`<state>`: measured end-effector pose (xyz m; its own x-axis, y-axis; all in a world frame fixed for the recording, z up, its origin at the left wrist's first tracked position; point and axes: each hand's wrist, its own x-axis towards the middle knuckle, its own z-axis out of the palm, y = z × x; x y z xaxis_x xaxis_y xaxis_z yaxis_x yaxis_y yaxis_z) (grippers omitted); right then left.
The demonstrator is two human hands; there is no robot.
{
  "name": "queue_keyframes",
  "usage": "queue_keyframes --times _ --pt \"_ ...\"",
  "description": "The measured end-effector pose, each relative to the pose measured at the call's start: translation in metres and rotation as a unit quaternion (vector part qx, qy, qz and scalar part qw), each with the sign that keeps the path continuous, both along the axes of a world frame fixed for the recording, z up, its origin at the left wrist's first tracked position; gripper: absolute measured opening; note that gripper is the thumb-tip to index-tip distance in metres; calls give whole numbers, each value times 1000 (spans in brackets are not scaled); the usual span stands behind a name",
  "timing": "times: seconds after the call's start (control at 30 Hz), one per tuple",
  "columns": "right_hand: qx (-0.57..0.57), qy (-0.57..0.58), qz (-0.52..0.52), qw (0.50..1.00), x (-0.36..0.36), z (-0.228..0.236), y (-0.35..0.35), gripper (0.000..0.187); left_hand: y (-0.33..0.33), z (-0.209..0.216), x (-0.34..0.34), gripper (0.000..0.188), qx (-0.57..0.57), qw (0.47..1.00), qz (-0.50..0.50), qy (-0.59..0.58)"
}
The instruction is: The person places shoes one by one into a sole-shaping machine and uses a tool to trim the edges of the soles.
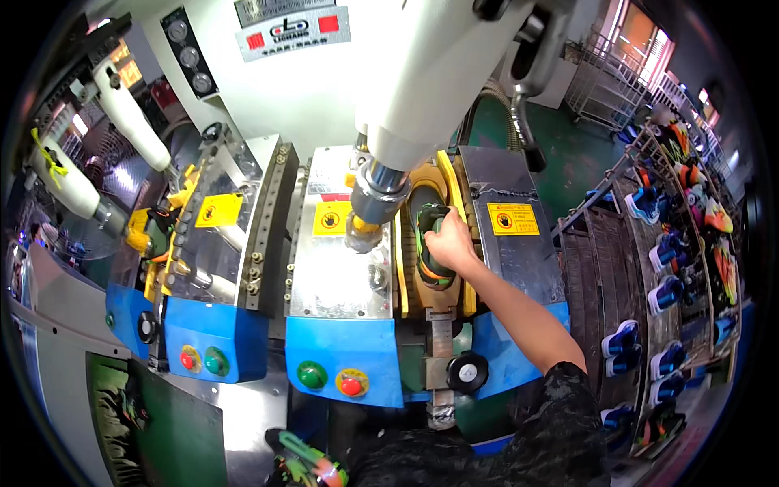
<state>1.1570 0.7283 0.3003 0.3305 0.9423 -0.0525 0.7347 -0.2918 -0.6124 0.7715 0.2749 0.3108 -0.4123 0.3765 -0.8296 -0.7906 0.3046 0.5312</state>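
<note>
My right hand grips a dark sports shoe with green and orange trim, its fingers curled over the shoe's opening. The shoe sits lengthwise in the slot of a press, between two upright yellow side pads. Just left of the shoe hangs the press's metal ram, at the end of a thick white arm. Out of sight is my left hand. Another green and orange shoe shows at the lower edge, in front of my body; what holds it is hidden.
Blue front panels carry a green button and a red button. A black knob sticks out below the slot. Left stands a second press station with a shoe in it. At right, a rack holds several shoes.
</note>
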Motion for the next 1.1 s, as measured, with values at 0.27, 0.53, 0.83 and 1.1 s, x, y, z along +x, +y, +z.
queue_keyframes --times 0.27,0.53,0.83,1.1 --pt "296 -54 104 948 -93 44 -121 58 32 -73 -62 35 65 993 -94 -24" --pt "159 -210 432 862 -264 -34 -159 50 41 -49 -71 51 55 981 -183 -25" --pt "141 322 529 772 -357 -44 -341 30 -95 -19 -97 54 135 981 64 125" --pt "-184 300 613 707 -406 -64 -457 12 -179 -103 -206 73 -82 820 -43 565"
